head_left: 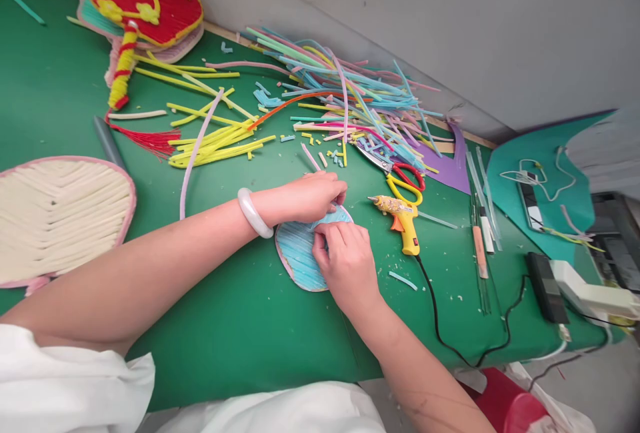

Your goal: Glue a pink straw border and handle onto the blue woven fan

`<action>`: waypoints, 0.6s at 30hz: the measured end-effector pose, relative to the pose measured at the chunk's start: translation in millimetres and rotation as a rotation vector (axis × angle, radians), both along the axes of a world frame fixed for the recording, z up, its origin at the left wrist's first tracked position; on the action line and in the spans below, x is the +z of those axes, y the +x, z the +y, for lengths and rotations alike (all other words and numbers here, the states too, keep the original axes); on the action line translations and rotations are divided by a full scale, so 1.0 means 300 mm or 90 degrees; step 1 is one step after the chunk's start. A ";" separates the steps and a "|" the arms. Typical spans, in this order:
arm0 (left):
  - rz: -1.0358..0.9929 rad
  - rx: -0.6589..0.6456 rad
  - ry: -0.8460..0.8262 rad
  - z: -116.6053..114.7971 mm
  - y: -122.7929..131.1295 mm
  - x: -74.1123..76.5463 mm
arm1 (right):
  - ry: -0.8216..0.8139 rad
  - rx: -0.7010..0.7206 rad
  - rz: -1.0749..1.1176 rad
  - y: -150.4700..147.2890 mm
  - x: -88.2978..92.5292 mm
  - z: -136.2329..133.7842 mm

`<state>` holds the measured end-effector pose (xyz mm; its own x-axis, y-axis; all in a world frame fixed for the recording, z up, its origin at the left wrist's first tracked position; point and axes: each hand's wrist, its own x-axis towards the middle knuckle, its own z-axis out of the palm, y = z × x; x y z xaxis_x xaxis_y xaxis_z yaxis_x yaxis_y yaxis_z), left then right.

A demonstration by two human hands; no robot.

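Note:
A small rounded fan panel (300, 260), covered in light-blue pipe cleaners with a pink edge, lies on the green table between my hands. My left hand (316, 196), a pale bangle on its wrist, reaches over the panel's far edge, with fingers closed and bent down. My right hand (347, 256) rests over the panel's right side, thumb and fingers pinched together on its surface. Whatever lies between the fingertips of either hand is hidden. To the right of my hands lies a yellow glue gun (400, 216), its nozzle pointing left.
Scissors (407, 180) lie beyond the glue gun, beside a heap of coloured pipe cleaners (350, 86). Yellow pipe cleaners (215, 143) lie farther left. A cream fan (60, 220) and a red fan (145, 0) occupy the left side. The glue gun's black cord (435, 313) trails right.

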<state>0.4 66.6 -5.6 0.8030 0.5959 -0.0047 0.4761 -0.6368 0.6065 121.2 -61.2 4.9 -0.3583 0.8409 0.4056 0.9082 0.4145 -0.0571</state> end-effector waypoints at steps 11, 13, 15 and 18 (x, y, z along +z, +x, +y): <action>-0.001 0.002 0.005 0.000 0.003 0.000 | -0.043 0.016 -0.012 -0.001 0.011 0.001; 0.003 0.005 0.005 -0.002 0.002 0.005 | -0.046 0.006 0.026 0.005 0.008 0.001; 0.004 0.006 0.004 -0.003 0.002 0.007 | -0.042 -0.012 0.070 0.020 0.010 0.000; 0.002 0.003 0.004 -0.003 0.001 0.007 | -0.034 -0.041 0.090 0.047 0.023 -0.009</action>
<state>0.6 65.7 -3.6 0.8000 0.6000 -0.0034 0.4812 -0.6383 0.6009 135.4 -63.9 11.7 -0.2455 0.8823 0.4016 0.9142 0.3485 -0.2067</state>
